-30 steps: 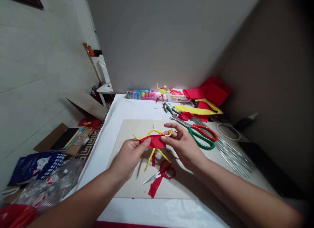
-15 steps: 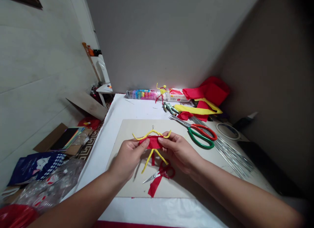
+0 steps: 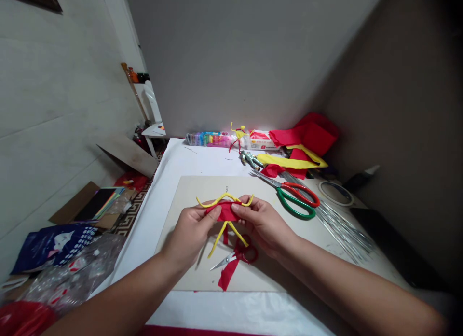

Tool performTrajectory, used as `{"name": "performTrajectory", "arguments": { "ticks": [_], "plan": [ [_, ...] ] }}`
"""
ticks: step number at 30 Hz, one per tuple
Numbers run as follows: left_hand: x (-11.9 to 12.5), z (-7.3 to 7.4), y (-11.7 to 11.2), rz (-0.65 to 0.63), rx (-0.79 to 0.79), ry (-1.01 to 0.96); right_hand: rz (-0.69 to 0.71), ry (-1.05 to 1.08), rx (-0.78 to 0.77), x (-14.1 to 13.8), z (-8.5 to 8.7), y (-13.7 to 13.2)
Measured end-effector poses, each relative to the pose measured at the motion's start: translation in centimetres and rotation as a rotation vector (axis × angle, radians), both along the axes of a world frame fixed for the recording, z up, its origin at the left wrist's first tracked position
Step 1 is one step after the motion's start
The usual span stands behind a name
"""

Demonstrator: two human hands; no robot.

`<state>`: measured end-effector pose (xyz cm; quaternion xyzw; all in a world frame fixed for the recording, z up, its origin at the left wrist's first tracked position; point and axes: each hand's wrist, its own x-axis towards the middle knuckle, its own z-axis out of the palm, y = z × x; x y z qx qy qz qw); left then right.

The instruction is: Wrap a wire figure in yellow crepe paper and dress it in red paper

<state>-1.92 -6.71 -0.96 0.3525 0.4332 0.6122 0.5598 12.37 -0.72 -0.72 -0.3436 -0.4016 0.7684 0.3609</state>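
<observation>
Between my two hands a piece of red cloth [image 3: 226, 212] lies across the middle of a yellow wrapped wire figure [image 3: 218, 239]. Its yellow arms spread above the cloth, two legs hang below, and a small bare wire loop tops it. My left hand [image 3: 195, 230] pinches the cloth's left end between thumb and fingers. At the other end my right hand [image 3: 258, 220] pinches it the same way; the fingertips behind are hidden. Under the figure, small scissors [image 3: 249, 254] with red handles rest on a red cloth strip [image 3: 227, 274].
A pale board [image 3: 181, 273] lies beneath my hands. Large scissors [image 3: 296, 201] with red and green handles lie at right, beside silver wires [image 3: 343, 234] and a tape roll [image 3: 336, 193]. Behind are yellow cloth [image 3: 289, 162], pliers [image 3: 249, 158] and a small yellow-red figure [image 3: 239, 132].
The figure and red cloth have shifted very slightly right and down with my hands. Both hands keep their pinch; the things on the table stay put.
</observation>
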Motion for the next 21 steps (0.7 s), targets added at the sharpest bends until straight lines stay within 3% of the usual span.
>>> {"name": "performTrajectory", "arguments": {
  "ticks": [8, 21],
  "plan": [
    [-0.3, 0.1, 0.2, -0.055, -0.037, -0.072, -0.04, 0.042, 0.028, 0.0, 0.2, -0.1],
    [-0.3, 0.0, 0.6, -0.002, -0.107, -0.133, -0.015, 0.071, -0.001, 0.1, -0.8, 0.2]
  ]
}}
